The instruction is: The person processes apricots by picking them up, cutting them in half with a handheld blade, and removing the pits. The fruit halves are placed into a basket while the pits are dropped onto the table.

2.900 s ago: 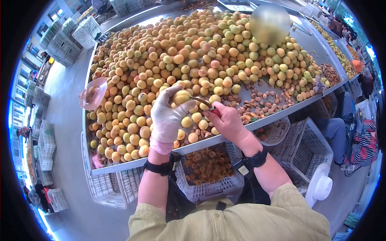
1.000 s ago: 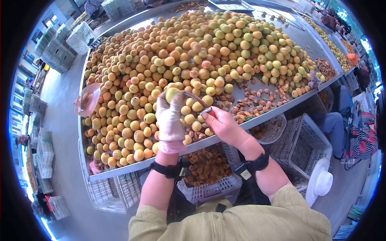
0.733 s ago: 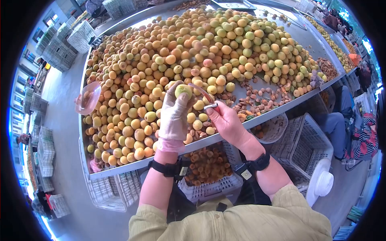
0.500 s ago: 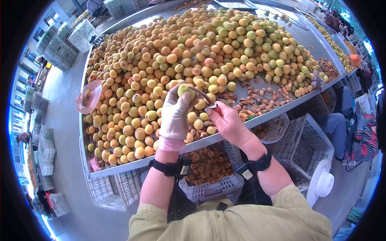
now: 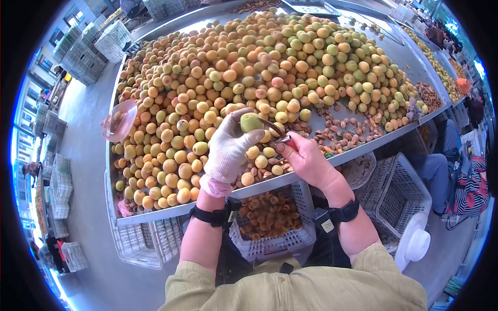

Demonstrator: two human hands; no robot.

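My left hand (image 5: 226, 150), in a whitish glove with a pink cuff, is closed around a green-yellow apricot (image 5: 251, 123), its thumb below the fruit. My bare right hand (image 5: 311, 165) grips a knife (image 5: 291, 142) by its red handle. The knife's thin curved blade reaches left to the apricot's right side. Both hands are over the near edge of a large heap of apricots (image 5: 207, 93), which lies on a metal table (image 5: 171, 212). Several loose apricots and brown pits sit right beneath and beside my hands.
Pits (image 5: 337, 136) are scattered right of my hands. Below the table edge, a crate (image 5: 282, 243) holds apricot halves (image 5: 264, 215). At right are a plastic crate (image 5: 402, 189), a white hat (image 5: 415, 244) and a seated person's leg (image 5: 433, 166). A pink bowl (image 5: 120, 123) rests at the left rim.
My left thumb has slid from the apricot's front to below it, so more of the fruit shows. My right hand has shifted slightly right with the knife. The view has turned a little.
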